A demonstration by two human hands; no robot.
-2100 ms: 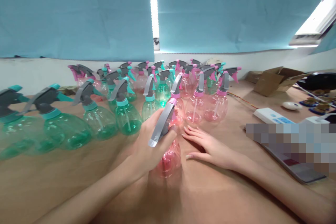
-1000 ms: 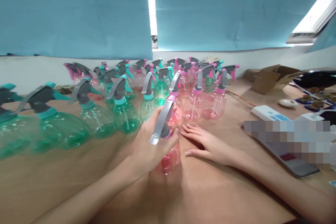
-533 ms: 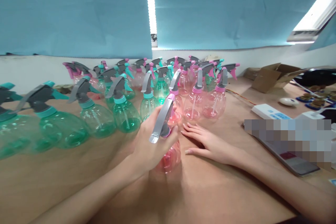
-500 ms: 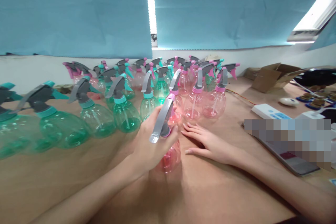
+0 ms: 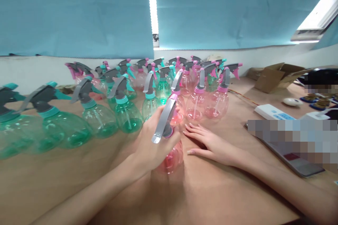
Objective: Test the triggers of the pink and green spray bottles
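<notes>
My left hand (image 5: 153,140) is closed around the upper part of a pink spray bottle (image 5: 171,160), just below its grey and pink trigger head. The bottle stands upright on the table, its grey lever toward me. To the right, my right hand (image 5: 208,144) lies flat on the tabletop, fingers spread and holding nothing. Pink spray bottles (image 5: 194,105) stand just beyond that hand. Green spray bottles (image 5: 129,116) with grey and turquoise heads form a row on the left. My left fingers are partly hidden behind the held bottle's head.
More pink and green spray bottles crowd the back of the wooden table (image 5: 211,193). At the right are a white power strip (image 5: 274,112), a white computer mouse (image 5: 292,102), a flat grey device (image 5: 306,168) and an open cardboard box (image 5: 274,77). Blue blinds (image 5: 224,10) hang behind.
The view has shifted very slightly. My left hand keeps its hold on the pink spray bottle, and my right hand stays flat on the table.
</notes>
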